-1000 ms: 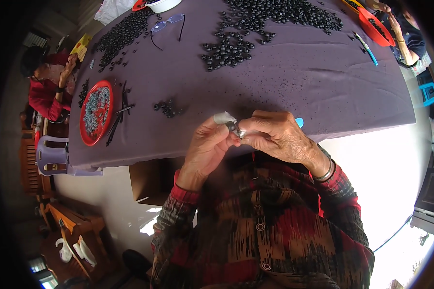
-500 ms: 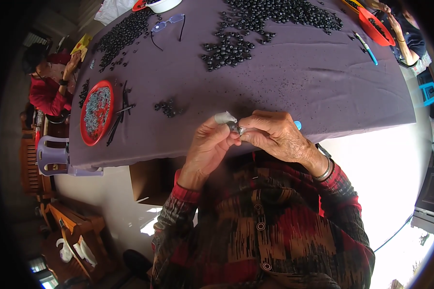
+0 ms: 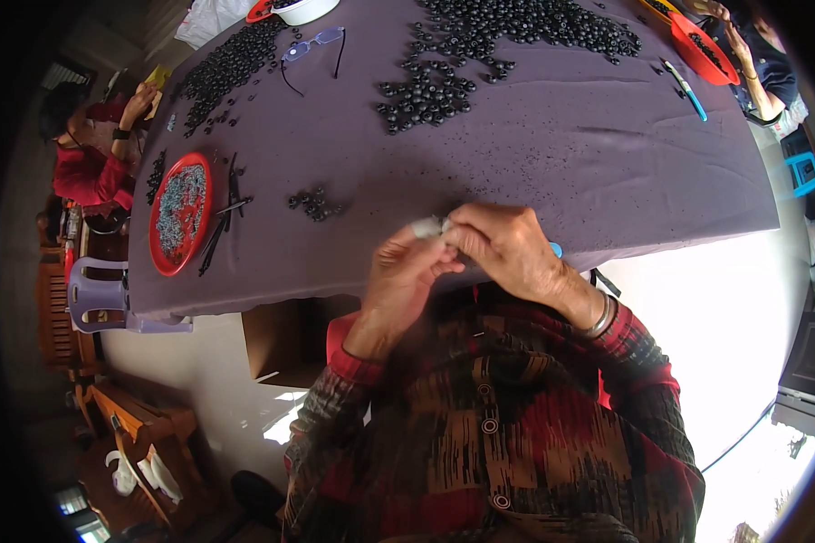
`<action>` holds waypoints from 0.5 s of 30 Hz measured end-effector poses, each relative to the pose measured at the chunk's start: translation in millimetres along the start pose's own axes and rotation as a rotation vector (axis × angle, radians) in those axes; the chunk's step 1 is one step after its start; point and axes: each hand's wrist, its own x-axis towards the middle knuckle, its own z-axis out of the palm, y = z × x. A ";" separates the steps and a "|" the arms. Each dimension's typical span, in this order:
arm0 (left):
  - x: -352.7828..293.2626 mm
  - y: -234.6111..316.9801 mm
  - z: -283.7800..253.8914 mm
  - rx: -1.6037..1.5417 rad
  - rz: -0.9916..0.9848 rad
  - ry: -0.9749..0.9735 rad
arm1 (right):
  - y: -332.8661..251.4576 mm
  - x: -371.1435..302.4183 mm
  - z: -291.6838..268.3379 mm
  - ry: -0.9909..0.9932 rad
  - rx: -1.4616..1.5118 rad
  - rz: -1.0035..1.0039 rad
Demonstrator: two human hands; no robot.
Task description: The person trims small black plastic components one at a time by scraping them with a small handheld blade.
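Note:
Over the near edge of the table my left hand (image 3: 402, 276) and my right hand (image 3: 509, 252) meet at the fingertips. White wrapping covers a fingertip of the left hand. That hand pinches a small dark round piece (image 3: 441, 221), of which only a sliver shows. My right hand's thumb and forefinger press together against it; whatever they grip is hidden. Just beyond my left hand lies a small cluster of black ring-shaped pieces (image 3: 313, 204). To the left sits a red oval tray (image 3: 205, 237) of small silvery parts, beside thin black tools (image 3: 217, 233).
Heaps of black rings (image 3: 516, 36) cover the far part of the purple tablecloth (image 3: 607, 195). Blue-tinted glasses (image 3: 314, 45), a pen (image 3: 685, 90) and a red bowl (image 3: 703, 54) lie farther off. A person in red (image 3: 91, 172) sits left; another's arm (image 3: 753, 77) shows at right.
Both hands have tilted and closed in together at slightly higher fingertips. The dark piece, plainer before, is now mostly covered. At left, the person in red has shifted their head and hands.

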 end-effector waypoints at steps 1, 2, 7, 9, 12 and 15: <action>-4.1 -6.9 5.1 0.040 -0.034 0.018 | 3.8 2.7 -0.9 0.004 -0.014 0.087; -4.5 -12.7 10.1 0.015 -0.048 -0.022 | 3.6 4.2 -4.7 0.005 -0.014 0.091; -0.8 -0.9 11.9 -0.104 -0.042 -0.056 | 4.3 8.6 -23.8 -0.101 0.183 0.306; 0.4 -0.2 13.7 -0.113 -0.069 -0.067 | 6.9 7.6 -30.5 -0.091 0.062 0.334; 3.5 0.3 11.9 -0.137 -0.077 -0.074 | 5.0 4.2 -35.6 -0.147 0.204 0.346; 4.5 0.0 5.2 -0.175 -0.060 -0.112 | -6.8 6.9 -34.2 -0.238 0.379 0.372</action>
